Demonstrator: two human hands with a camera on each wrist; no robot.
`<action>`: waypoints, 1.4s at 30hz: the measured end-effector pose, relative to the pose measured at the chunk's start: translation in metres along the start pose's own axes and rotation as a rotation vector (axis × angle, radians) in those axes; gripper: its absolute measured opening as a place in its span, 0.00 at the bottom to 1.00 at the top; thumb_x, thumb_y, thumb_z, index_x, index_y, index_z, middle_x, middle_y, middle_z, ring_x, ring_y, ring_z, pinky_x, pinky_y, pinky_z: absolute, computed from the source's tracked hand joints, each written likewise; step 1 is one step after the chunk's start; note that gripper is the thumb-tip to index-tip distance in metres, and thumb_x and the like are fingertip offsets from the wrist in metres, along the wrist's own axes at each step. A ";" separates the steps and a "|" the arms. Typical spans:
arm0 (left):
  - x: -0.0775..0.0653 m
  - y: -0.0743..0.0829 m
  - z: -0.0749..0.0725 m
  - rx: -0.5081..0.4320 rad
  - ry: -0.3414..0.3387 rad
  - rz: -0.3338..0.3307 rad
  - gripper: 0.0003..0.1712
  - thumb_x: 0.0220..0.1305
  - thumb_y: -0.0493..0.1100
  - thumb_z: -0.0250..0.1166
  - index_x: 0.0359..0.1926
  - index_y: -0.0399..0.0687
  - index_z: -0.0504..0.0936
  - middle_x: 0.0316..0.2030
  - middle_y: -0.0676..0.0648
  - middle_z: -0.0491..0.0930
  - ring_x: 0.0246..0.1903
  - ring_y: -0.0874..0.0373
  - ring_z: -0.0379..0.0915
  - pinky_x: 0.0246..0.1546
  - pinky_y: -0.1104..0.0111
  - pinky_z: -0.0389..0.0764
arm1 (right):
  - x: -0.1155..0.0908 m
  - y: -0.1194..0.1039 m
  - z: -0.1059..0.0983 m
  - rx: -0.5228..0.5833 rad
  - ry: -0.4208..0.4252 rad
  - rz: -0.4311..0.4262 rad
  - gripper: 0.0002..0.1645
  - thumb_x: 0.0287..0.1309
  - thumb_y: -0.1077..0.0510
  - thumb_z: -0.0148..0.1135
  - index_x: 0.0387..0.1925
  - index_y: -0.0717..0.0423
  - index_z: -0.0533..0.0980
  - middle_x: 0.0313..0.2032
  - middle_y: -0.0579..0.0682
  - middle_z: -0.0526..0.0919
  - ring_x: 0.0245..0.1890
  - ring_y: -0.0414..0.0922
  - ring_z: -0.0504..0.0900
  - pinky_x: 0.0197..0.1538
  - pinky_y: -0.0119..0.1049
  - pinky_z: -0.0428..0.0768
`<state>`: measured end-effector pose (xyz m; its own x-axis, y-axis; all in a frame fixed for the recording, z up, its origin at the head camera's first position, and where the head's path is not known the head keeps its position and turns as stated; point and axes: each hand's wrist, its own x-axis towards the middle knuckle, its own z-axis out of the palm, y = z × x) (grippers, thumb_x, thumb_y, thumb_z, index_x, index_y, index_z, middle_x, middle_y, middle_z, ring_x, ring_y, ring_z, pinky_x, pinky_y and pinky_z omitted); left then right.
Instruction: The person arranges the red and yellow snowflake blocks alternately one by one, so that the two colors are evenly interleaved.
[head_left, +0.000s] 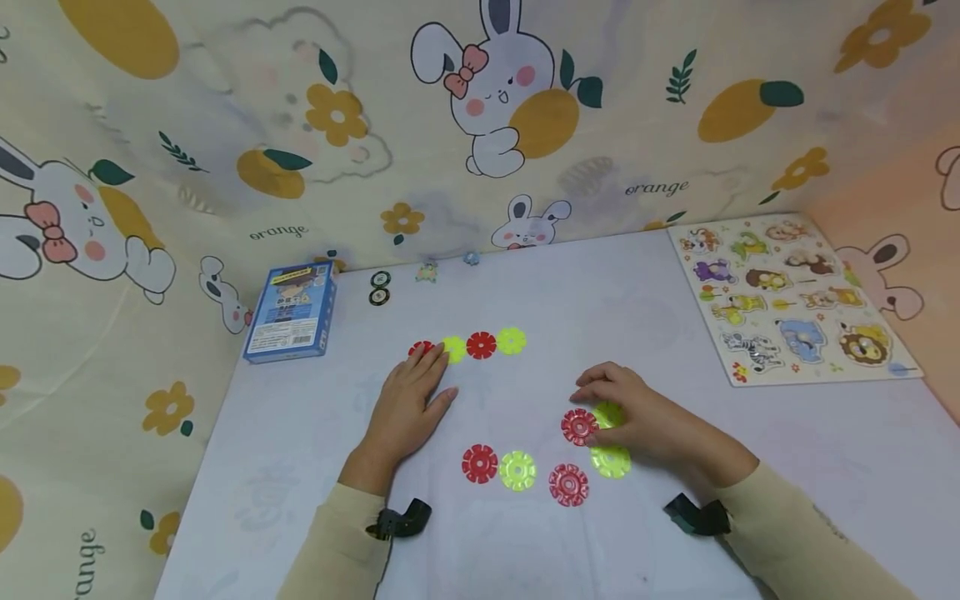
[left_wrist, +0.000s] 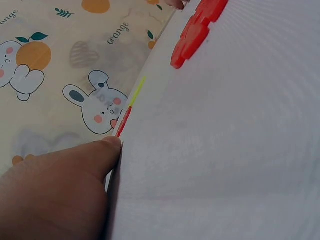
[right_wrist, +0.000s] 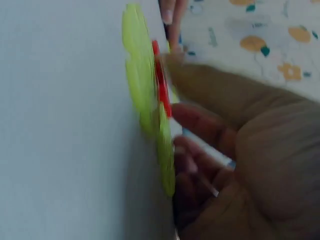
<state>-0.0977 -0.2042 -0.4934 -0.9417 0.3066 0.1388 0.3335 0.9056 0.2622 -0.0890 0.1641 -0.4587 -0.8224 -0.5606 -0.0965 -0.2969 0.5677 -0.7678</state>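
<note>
My left hand (head_left: 405, 408) rests with straight fingers on the left end of a row of flower-shaped plastic discs, its fingertips over a red disc (head_left: 418, 347) and beside a yellow-green disc (head_left: 454, 349). Another red disc (head_left: 481, 345) and a yellow-green one (head_left: 512, 340) continue that row. Nearer the front right, my right hand (head_left: 645, 421) pinches a red flower-shaped disc (head_left: 578, 427) between thumb and index finger. Two yellow-green discs (head_left: 611, 463) lie partly hidden under this hand. In the right wrist view, the thumb (right_wrist: 205, 82) bends over the pinched disc's edge.
In front lie a red disc (head_left: 480, 463), a yellow-green disc (head_left: 517, 471) and another red disc (head_left: 568, 485). A blue box (head_left: 292, 310) stands back left, near two dark round tokens (head_left: 379, 287) and small trinkets (head_left: 427, 272). An animal puzzle board (head_left: 795, 300) lies back right.
</note>
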 end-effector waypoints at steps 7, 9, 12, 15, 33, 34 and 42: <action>-0.001 0.001 0.000 -0.008 0.007 0.007 0.38 0.66 0.63 0.54 0.72 0.54 0.61 0.72 0.55 0.54 0.71 0.52 0.42 0.67 0.53 0.49 | 0.003 -0.013 0.007 -0.051 0.022 0.027 0.22 0.45 0.53 0.77 0.41 0.39 0.75 0.43 0.38 0.74 0.49 0.43 0.68 0.47 0.40 0.76; -0.001 0.001 0.000 -0.008 0.006 0.007 0.38 0.66 0.63 0.54 0.72 0.54 0.61 0.72 0.55 0.54 0.71 0.52 0.42 0.67 0.53 0.49 | 0.005 -0.017 0.007 0.010 0.013 0.051 0.18 0.49 0.54 0.74 0.40 0.39 0.75 0.39 0.38 0.77 0.44 0.43 0.72 0.44 0.38 0.77; 0.000 0.001 0.000 -0.013 -0.003 0.008 0.38 0.66 0.63 0.54 0.72 0.54 0.60 0.72 0.55 0.53 0.72 0.53 0.41 0.67 0.53 0.48 | 0.012 -0.019 0.005 0.120 0.024 0.079 0.11 0.56 0.52 0.69 0.39 0.38 0.76 0.36 0.41 0.79 0.39 0.44 0.75 0.40 0.36 0.80; 0.000 0.001 0.000 -0.013 -0.009 0.006 0.38 0.66 0.63 0.54 0.72 0.55 0.60 0.72 0.55 0.53 0.72 0.53 0.40 0.67 0.53 0.48 | 0.025 -0.017 -0.001 0.163 0.082 0.103 0.08 0.58 0.50 0.67 0.39 0.38 0.77 0.34 0.45 0.78 0.37 0.46 0.75 0.36 0.36 0.79; 0.000 0.001 -0.001 -0.010 -0.008 0.011 0.38 0.66 0.64 0.53 0.72 0.55 0.60 0.72 0.55 0.53 0.72 0.54 0.40 0.67 0.53 0.49 | 0.084 -0.003 -0.007 0.172 0.221 0.230 0.26 0.62 0.55 0.62 0.62 0.49 0.71 0.56 0.49 0.71 0.50 0.49 0.72 0.51 0.43 0.77; 0.000 0.001 -0.001 -0.012 -0.009 0.011 0.39 0.66 0.64 0.53 0.72 0.55 0.60 0.72 0.55 0.53 0.72 0.54 0.40 0.67 0.53 0.49 | 0.082 -0.005 -0.007 0.083 0.195 0.205 0.28 0.62 0.54 0.63 0.63 0.49 0.71 0.58 0.49 0.69 0.53 0.50 0.69 0.53 0.46 0.75; 0.001 0.000 -0.001 -0.012 0.002 0.008 0.38 0.66 0.63 0.54 0.72 0.55 0.60 0.72 0.55 0.53 0.72 0.53 0.41 0.67 0.52 0.49 | 0.074 -0.021 -0.002 -0.450 -0.020 0.085 0.46 0.56 0.41 0.65 0.71 0.54 0.60 0.72 0.51 0.55 0.69 0.55 0.51 0.62 0.58 0.61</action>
<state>-0.0984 -0.2041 -0.4921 -0.9390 0.3129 0.1426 0.3411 0.8997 0.2723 -0.1446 0.1112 -0.4484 -0.8447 -0.5098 -0.1629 -0.4136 0.8150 -0.4057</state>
